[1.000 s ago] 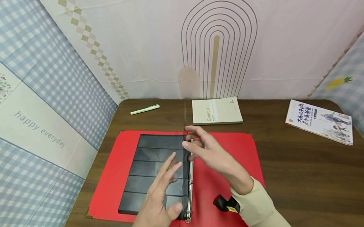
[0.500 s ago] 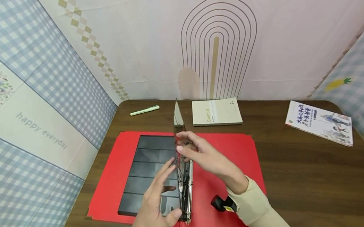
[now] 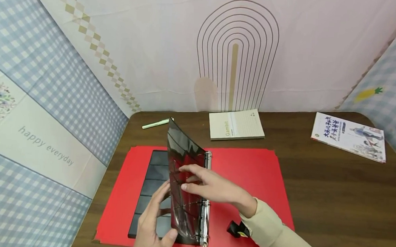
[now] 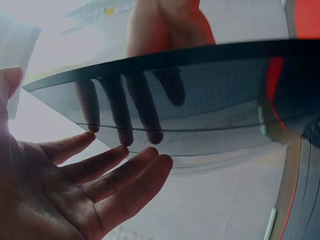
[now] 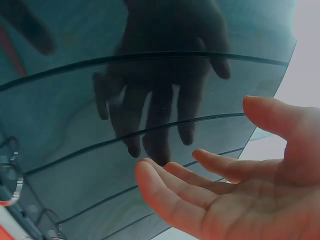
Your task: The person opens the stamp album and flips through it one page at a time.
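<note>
A red ring binder (image 3: 249,172) lies open on the brown table. A stack of black pocket pages (image 3: 155,170) lies flat on its left half. One dark see-through page (image 3: 182,149) stands tilted up from the metal rings (image 3: 205,214). My right hand (image 3: 194,182) lies with straight fingers against the page's right face. My left hand (image 3: 151,219) is behind the page on the left, fingers straight, thumb by its lower edge. In the left wrist view the left hand (image 4: 100,185) is spread under the page (image 4: 210,100). The right wrist view shows the right hand (image 5: 215,195) flat by the page (image 5: 100,100).
A green pen (image 3: 155,124) lies at the back left of the table (image 3: 332,203). A cream notebook (image 3: 236,124) sits behind the binder. A picture book (image 3: 349,136) lies at the back right. Patterned cloth walls close in the left, back and right sides.
The page has swung from upright over the rings to leaning left. My right hand followed it down and left. My left hand slid left, behind the page.
</note>
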{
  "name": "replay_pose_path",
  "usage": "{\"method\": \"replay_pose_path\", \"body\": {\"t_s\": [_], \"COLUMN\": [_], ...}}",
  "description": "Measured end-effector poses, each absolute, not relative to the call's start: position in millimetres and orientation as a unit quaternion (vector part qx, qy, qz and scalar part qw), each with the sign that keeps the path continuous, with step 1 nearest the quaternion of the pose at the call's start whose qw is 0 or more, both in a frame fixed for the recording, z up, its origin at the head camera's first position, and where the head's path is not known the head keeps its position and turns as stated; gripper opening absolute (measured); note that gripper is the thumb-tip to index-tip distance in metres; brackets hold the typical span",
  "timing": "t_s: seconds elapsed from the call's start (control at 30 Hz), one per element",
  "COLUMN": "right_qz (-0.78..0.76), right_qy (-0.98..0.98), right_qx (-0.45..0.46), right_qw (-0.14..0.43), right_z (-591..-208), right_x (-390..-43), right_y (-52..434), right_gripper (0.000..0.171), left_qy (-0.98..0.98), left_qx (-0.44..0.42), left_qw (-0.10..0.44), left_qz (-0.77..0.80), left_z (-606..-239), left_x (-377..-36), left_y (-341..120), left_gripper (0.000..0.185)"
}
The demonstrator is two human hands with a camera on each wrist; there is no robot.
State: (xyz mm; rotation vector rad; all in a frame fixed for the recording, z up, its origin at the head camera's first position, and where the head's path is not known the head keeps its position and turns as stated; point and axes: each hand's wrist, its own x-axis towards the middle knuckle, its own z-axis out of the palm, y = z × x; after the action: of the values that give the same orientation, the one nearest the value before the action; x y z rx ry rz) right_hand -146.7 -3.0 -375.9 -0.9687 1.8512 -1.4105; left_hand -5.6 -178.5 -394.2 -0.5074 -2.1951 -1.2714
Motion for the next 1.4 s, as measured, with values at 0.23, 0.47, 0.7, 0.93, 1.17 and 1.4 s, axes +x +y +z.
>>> {"method": "replay_pose_path", "body": {"t_s": [0.23,0.47,0.7,0.93,1.17,1.4], "right_qz": [-0.472,-0.399,-0.343,-0.292,-0.277,-0.266], "right_qy": [0.751,0.829,0.876,0.908,0.92,0.923], "right_qx": [-0.373,-0.354,-0.326,-0.296,-0.272,-0.267], "right_qw": [0.272,0.166,0.089,0.046,0.055,0.071], "right_z": [-387,-389,-392,-406,-420,-430], "right_x": [-142,-142,-147,-158,-165,-175], "right_y": [1,22,45,68,86,97], "right_gripper": [0.054,0.062,0.069,0.07,0.069,0.066], "left_qy": [-0.836,-0.832,-0.855,-0.872,-0.885,-0.891], "left_qx": [-0.097,-0.058,0.047,0.112,0.161,0.172], "left_qw": [0.294,0.312,0.284,0.273,0.237,0.231], "left_qz": [-0.454,-0.454,-0.431,-0.39,-0.366,-0.351], "left_z": [-398,-405,-408,-413,-417,-424], "left_x": [4,7,15,20,20,18], "left_y": [-194,-211,-223,-230,-235,-242], "left_gripper": [0.067,0.063,0.059,0.053,0.047,0.043]}}
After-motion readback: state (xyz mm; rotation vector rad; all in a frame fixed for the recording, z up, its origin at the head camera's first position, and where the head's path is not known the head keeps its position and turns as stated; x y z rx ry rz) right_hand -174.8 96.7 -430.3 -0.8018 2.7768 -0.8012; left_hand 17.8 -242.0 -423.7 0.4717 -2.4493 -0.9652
